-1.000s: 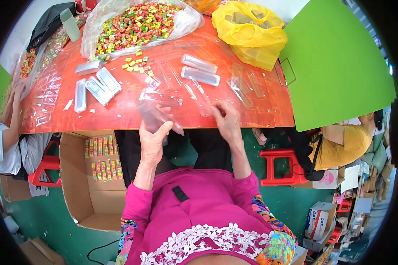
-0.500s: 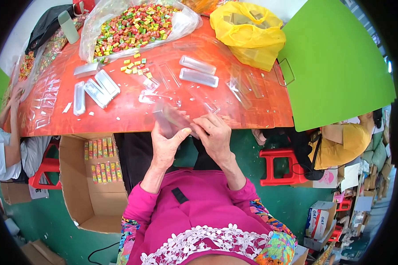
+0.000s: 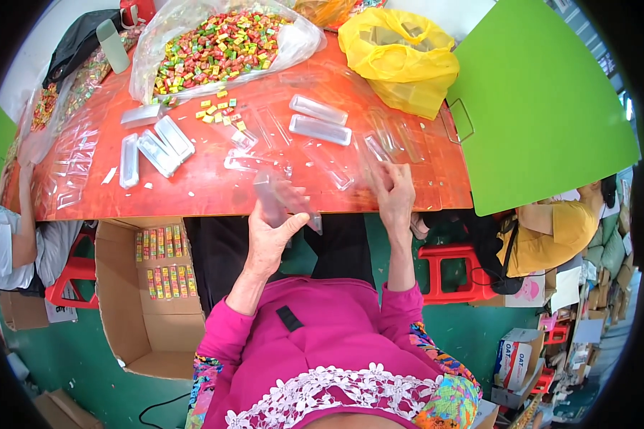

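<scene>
My left hand (image 3: 268,232) is closed round a clear plastic box (image 3: 268,196), long and narrow, at the table's front edge. To its right, my right hand (image 3: 395,196) reaches over the table with fingers stretched out, partly smeared by motion, and I make out nothing in it. Just beyond those fingertips lie clear plastic pieces (image 3: 377,148). Another thin clear tray (image 3: 329,166) lies between my hands. Farther in are two whitish, frosted-looking plastic boxes (image 3: 320,130), and several similar boxes (image 3: 157,150) sit to the left.
Wrapped candies fill a big clear bag (image 3: 218,53) at the back; loose yellow ones (image 3: 218,111) lie before it. A yellow bag (image 3: 401,61) and a green board (image 3: 544,107) stand right. Below, a cardboard box (image 3: 154,322) holds candy packs. People sit at both sides.
My right hand has let go of the plastic box and moved right and farther over the table. My left hand keeps its hold on the box in nearly the same place.
</scene>
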The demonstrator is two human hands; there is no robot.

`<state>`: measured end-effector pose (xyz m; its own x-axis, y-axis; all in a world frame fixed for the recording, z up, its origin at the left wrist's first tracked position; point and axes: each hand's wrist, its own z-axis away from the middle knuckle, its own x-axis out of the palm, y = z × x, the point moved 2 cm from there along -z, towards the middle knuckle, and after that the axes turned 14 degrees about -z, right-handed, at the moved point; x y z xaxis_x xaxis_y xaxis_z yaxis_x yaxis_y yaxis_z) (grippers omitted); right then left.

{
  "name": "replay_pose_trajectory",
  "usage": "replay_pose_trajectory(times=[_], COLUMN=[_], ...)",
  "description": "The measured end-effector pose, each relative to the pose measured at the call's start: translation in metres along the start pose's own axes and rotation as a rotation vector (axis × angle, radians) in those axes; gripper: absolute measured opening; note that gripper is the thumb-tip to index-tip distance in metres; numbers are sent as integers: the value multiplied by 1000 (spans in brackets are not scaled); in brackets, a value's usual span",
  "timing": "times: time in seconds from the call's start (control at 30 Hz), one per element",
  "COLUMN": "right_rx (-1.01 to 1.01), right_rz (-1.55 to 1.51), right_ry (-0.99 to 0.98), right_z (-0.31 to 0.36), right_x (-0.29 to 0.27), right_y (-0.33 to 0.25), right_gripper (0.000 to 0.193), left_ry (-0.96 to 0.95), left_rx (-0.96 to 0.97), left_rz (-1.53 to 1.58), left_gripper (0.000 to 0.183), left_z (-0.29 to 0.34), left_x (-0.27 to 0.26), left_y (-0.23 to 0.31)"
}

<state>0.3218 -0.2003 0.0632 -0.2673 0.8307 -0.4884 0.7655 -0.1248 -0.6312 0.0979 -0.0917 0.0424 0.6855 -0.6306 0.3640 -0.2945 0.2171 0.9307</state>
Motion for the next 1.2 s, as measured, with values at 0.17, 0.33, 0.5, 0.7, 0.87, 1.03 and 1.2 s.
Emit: replay_pose_trajectory(times=[0.17, 0.33, 0.5, 0.7, 0.87, 1.03, 1.2], right_rx=[15, -73, -90, 120, 211, 12, 36], right_rz=[-400, -264, -341, -368, -133, -74, -548], right_ry=[-466, -331, -267, -172, -77, -125, -660], right_z=[25, 34, 35, -27, -94, -82, 2], right_x=[18, 31, 37, 37, 27, 31, 43], right_y=[-68, -78, -86, -39, 75, 17, -75], right_gripper=[17, 14, 10, 8, 21, 17, 16], left_ry=[-16, -7, 50, 164, 95, 97, 70], left_rx=[-10, 47, 76, 44, 0, 32, 59], left_rz=[-7, 18, -26, -66, -26, -2, -12], left_gripper=[57, 56, 55, 54, 56, 59, 59], left_z=[-2, -4, -4, -1, 8, 5, -5], left_x=[9, 12, 5, -24, -22, -21, -8], left_y=[-2, 3, 8, 11, 18, 20, 21])
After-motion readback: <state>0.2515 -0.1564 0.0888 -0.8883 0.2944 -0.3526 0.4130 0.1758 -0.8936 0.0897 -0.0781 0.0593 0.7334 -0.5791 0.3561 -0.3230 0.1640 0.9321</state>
